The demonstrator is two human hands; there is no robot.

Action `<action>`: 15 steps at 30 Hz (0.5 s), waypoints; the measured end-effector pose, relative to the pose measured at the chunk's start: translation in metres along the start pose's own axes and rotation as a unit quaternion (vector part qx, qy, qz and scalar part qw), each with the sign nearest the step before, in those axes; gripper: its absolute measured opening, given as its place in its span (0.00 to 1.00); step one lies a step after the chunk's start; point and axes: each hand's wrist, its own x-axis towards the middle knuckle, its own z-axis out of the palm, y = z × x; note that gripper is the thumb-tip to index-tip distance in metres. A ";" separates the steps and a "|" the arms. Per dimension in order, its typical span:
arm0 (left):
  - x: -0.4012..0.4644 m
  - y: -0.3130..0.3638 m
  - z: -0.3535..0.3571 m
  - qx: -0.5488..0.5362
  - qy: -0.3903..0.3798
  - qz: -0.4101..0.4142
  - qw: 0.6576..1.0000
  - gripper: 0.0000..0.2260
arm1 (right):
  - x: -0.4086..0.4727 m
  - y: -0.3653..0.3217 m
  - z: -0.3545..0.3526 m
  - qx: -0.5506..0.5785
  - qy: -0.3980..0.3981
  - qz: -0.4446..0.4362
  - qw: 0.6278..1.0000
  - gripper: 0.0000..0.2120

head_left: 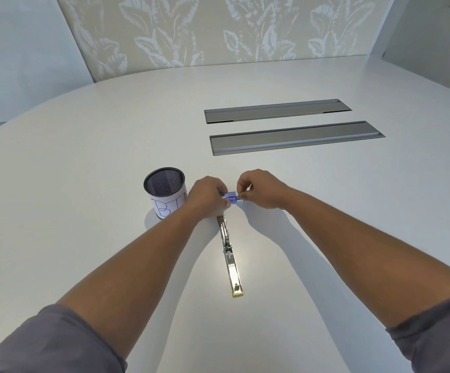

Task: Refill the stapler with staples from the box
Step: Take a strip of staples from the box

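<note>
So the step in hand looks like getting staples out of the box. The little blue-and-white box (231,197) is held up just above the table (84,146), between the two hands, at the far end of the stapler. It's gripped by the left hand (208,195), fingers curled round its left end, while its right end is pinched by the fingertips of the right hand (262,189). Whether a flap is being pulled open or a strip is being slid out can't really be made out, it's too small and mostly covered by fingers. No loose staples can be seen anywhere.

The stapler (229,255) is already laid flat on the table and folded fully open, so the metal channel is exposed and facing up, with the yellowish end nearest the person. That part seems done.

Next up, a strip of staples would need to be drawn clear of the box, lined up with the channel, legs down presumably, and dropped in before the top is swung shut. A gentle pinch is probably called for, since strips tend to snap.

Also there: a black mesh pen cup (165,192) with a paper label, just left of the left hand, and two metal cable hatches (296,137) set in the table further back.
</note>
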 end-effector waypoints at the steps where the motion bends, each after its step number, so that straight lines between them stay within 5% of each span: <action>1: 0.000 0.000 0.000 0.000 0.001 0.001 1.000 0.10 | 0.000 0.001 0.001 0.014 0.011 0.001 1.000 0.10; 7: 0.001 -0.001 0.001 0.008 0.002 0.004 1.000 0.11 | -0.006 0.004 -0.004 0.219 0.077 0.054 0.971 0.06; 11: 0.002 -0.002 0.001 0.004 0.003 0.002 1.000 0.11 | -0.018 0.004 -0.006 0.276 -0.035 0.068 0.958 0.05; 15: 0.002 -0.002 0.002 0.005 0.003 0.008 1.000 0.11 | -0.026 0.001 0.005 0.191 -0.102 0.076 0.973 0.03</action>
